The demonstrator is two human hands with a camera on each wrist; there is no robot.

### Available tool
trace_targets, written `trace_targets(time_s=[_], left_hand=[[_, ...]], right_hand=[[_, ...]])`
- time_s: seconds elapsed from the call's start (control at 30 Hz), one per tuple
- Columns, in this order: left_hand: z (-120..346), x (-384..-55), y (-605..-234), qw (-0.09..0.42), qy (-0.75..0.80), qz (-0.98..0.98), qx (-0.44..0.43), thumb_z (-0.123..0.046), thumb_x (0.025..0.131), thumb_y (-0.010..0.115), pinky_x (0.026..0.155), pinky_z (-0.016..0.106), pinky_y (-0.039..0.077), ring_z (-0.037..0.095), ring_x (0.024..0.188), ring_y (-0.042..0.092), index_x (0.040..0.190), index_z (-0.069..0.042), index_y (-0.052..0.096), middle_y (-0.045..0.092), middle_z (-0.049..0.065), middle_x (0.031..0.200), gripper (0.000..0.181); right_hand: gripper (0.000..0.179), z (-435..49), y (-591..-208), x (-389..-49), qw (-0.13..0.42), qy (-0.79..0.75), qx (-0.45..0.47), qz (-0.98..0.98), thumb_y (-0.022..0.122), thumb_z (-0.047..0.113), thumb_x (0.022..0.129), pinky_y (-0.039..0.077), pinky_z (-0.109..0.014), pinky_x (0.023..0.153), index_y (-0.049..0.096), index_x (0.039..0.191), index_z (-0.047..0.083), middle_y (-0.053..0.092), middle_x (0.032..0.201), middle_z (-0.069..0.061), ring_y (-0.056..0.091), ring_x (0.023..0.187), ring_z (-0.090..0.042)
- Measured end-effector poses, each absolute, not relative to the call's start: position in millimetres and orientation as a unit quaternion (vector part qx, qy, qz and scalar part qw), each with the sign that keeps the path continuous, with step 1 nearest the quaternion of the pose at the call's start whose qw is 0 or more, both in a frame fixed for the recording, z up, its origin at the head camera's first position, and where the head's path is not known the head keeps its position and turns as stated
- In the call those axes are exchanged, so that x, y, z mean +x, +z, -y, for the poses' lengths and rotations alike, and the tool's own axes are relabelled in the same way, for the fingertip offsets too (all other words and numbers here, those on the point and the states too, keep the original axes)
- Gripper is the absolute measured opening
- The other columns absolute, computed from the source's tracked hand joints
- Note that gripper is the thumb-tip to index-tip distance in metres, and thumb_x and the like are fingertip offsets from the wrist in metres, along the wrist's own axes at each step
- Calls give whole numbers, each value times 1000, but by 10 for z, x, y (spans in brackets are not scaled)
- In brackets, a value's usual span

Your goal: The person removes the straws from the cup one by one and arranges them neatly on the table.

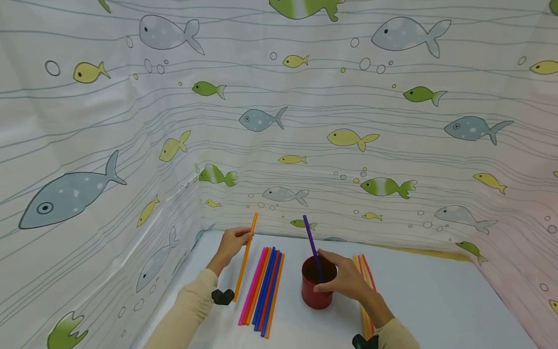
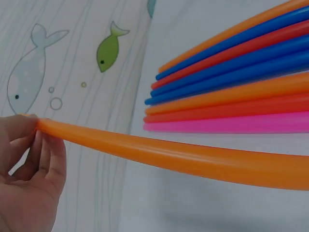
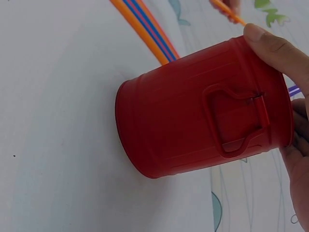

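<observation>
My left hand [image 1: 231,246] pinches an orange plastic stick [image 1: 245,261] near its upper end between thumb and fingers. The stick slants down toward the table, left of a row of sticks [image 1: 264,286] in pink, orange, red and blue. With thumb and fingers spread on opposite sides of the rim, my right hand [image 1: 348,278] grips a small red bucket [image 1: 317,296]. A purple stick [image 1: 310,237] stands in the bucket, leaning left, its lower end hidden inside. The right wrist view shows a folded handle [image 3: 212,121] on the bucket's side.
More sticks [image 1: 368,271], yellow, orange and red, lie right of the bucket, partly under my right forearm. A white tabletop [image 1: 436,300] extends to the right. Fish-printed cloth [image 1: 305,140] walls the back and sides.
</observation>
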State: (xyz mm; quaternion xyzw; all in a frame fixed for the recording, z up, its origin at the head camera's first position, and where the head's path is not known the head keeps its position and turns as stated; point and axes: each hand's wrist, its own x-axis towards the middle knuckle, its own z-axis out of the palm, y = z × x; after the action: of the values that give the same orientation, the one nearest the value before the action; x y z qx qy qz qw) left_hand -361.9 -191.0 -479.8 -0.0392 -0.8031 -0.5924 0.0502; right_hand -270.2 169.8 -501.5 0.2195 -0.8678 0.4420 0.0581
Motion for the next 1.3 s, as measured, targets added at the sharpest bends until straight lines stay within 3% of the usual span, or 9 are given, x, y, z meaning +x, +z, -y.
trace_targets(time_s=[0.23,0.37,0.63,1.0,1.3], left_hand=[[1995,-3567,-5050,49,-563,825,-15,-13,93,68,82,38,57,20,85,68,115,2,69,71,17,101,27],[2026,-3542,-5173,45,-555,831,-2,-12,93,68,81,37,57,21,85,67,113,3,70,70,20,103,25],[2017,-3480,-5311,58,-543,838,16,-10,90,70,75,36,58,19,79,67,105,3,72,72,11,92,20],[1990,-3433,-5476,64,-544,836,25,-8,88,72,72,32,58,21,80,67,102,5,73,72,13,92,18],[1948,-3370,-5605,65,-523,849,29,-9,89,72,79,35,57,22,85,65,104,5,72,72,10,90,21]], right_hand=[[95,-1702,-5021,-2705,68,440,226,867,90,46,62,55,-42,88,51,143,15,59,134,-1,58,116,-24],[95,-1700,-5018,-2705,69,437,224,868,90,47,62,55,-42,88,51,143,16,59,134,0,58,116,-23],[94,-1690,-5010,-2696,63,439,219,869,90,47,63,55,-42,89,50,143,17,59,134,0,57,118,-24],[96,-1699,-5027,-2695,61,434,211,874,90,50,61,55,-39,88,50,143,19,57,135,5,55,121,-22],[96,-1695,-5030,-2681,50,438,209,873,88,51,63,55,-42,88,49,144,18,56,136,3,55,121,-23]])
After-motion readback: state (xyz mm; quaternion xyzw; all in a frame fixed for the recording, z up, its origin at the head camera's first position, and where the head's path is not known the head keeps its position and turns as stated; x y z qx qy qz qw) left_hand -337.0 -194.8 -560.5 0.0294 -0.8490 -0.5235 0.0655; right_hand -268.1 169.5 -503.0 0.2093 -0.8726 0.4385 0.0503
